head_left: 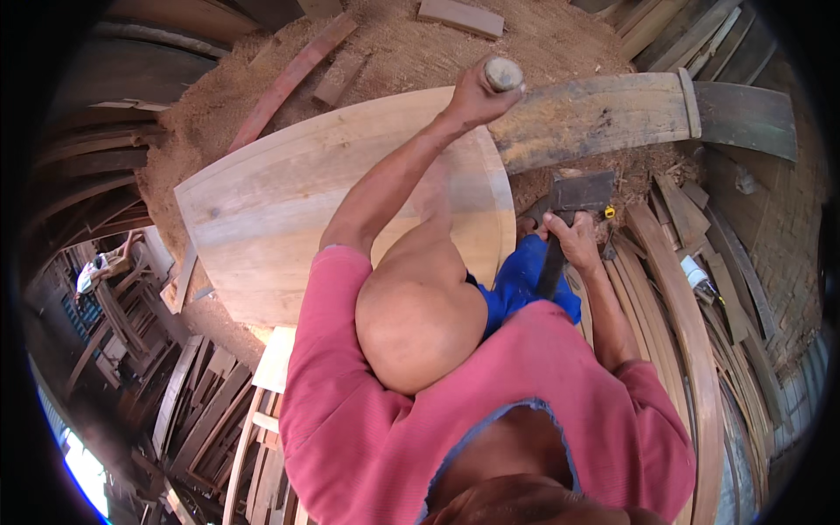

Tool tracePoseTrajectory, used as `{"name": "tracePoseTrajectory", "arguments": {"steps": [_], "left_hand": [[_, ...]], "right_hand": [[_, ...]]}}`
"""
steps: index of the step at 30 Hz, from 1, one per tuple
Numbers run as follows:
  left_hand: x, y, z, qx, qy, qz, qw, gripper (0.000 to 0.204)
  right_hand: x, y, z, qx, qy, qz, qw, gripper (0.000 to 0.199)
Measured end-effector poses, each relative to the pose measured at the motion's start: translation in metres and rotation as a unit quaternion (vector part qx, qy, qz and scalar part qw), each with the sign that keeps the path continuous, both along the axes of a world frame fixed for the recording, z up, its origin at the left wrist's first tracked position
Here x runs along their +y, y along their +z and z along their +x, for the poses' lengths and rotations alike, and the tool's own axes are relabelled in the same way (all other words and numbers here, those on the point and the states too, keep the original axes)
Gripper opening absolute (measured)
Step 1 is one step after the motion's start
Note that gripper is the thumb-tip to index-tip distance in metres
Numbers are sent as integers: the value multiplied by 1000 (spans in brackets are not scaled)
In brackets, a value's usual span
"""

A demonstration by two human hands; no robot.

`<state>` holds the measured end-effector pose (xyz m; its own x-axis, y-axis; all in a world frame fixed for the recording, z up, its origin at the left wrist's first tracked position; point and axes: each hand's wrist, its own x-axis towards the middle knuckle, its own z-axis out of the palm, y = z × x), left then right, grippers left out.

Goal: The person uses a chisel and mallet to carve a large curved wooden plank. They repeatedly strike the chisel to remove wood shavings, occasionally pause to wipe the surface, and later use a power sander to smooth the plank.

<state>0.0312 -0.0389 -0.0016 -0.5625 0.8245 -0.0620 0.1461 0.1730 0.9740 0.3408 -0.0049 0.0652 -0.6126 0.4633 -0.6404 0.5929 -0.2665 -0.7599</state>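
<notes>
My left hand (477, 101) is wrapped round an upright tool, and the pale, worn round end of its thick handle (503, 75) shows above the fist. The tool's lower end is hidden, so whether it touches wood cannot be told. Beneath that arm lies a wide pale wooden panel (289, 206) with a raised strip along its right edge. My right hand (575, 241) grips a mallet by its dark handle, close to the dark block-shaped head (584, 191). That mallet is over my blue shorts, right of the panel. My bent leg rests over the panel.
A stained plank (604, 118) extends right from the panel. Sawdust (394, 52) covers the floor, with a reddish board (293, 79) and offcuts on it. Stacked long boards (678, 306) stand close on my right. More timber (206, 411) lies left, where another person (107, 267) is visible far off.
</notes>
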Motion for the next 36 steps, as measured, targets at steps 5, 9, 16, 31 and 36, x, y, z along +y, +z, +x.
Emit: {"name": "tracePoseTrajectory", "arguments": {"steps": [5, 9, 16, 31, 36], "left_hand": [[15, -6, -15, -5, -87, -25, 996, 31], [57, 35, -25, 4, -188, -81, 979, 31], [114, 19, -8, -3, -232, -138, 963, 23], [118, -62, -7, 67, -204, -186, 959, 21], [119, -67, -10, 10, -226, -172, 959, 21]], "right_hand": [[0, -42, 3, -37, -24, 5, 999, 27], [22, -20, 11, 4, -101, 19, 995, 28], [71, -31, 35, -1, -154, 64, 986, 23], [127, -70, 30, 72, -281, 51, 956, 20], [146, -67, 20, 94, -316, 63, 942, 16]]}}
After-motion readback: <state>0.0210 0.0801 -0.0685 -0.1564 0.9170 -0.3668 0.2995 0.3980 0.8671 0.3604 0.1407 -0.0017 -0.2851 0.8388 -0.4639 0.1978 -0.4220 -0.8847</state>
